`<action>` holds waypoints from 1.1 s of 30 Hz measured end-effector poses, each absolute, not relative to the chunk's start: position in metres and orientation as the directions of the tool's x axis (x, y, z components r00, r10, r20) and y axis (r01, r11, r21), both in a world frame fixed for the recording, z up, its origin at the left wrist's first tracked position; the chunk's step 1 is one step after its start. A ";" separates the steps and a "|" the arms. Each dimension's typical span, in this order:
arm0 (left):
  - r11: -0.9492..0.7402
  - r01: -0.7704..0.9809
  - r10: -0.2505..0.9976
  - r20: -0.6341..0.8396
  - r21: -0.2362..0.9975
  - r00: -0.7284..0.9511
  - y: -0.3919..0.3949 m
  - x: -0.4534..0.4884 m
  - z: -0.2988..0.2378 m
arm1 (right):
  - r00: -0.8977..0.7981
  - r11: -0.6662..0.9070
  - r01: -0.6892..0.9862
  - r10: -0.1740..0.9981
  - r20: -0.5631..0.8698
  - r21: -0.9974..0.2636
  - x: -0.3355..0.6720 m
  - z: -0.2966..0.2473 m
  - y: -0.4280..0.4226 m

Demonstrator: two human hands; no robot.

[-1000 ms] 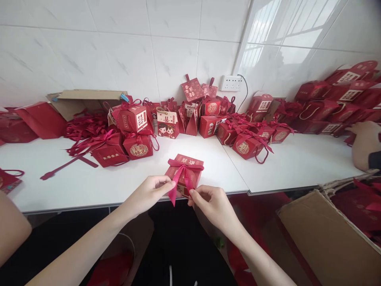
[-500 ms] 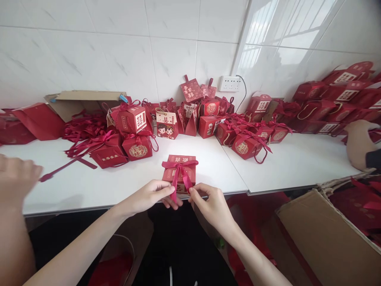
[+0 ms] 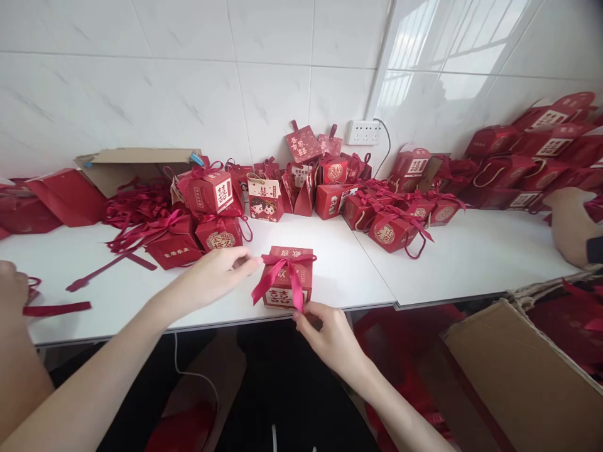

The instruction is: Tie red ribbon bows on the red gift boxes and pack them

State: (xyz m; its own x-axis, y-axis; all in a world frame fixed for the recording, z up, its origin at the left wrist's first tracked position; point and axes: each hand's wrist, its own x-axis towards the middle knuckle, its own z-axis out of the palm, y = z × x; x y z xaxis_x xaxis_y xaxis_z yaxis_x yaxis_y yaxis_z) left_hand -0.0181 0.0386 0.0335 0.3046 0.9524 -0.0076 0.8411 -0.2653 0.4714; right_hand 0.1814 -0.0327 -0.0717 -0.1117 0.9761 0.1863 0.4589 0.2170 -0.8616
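A small red gift box (image 3: pixel 288 295) with gold and white print stands near the table's front edge. A crimson ribbon (image 3: pixel 291 258) is tied on its top in a bow, with one loop to each side and two tails hanging over the front. At the left loop of the bow, my left hand (image 3: pixel 228 267) pinches the ribbon between thumb and finger. My right hand (image 3: pixel 325 323) is below and right of the box, its fingers closed on the end of the right tail. The left tail hangs free.
Several finished red boxes (image 3: pixel 173 242) with bows stand behind and left. More boxes (image 3: pixel 393 229) sit back right, and a stack (image 3: pixel 541 147) fills the far right. A cardboard carton (image 3: pixel 522 370) is at lower right. Other people's arms (image 3: pixel 570 220) reach in at both sides.
My left hand has left the left tail and moved up to the bow's left loop. My right hand keeps the right tail, slightly lower. The left person's hand has moved further left.
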 end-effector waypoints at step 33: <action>-0.204 0.740 0.907 -0.160 0.641 0.389 0.041 0.014 0.023 | -0.172 0.684 0.654 0.550 0.817 -0.323 0.183 -0.055 -0.046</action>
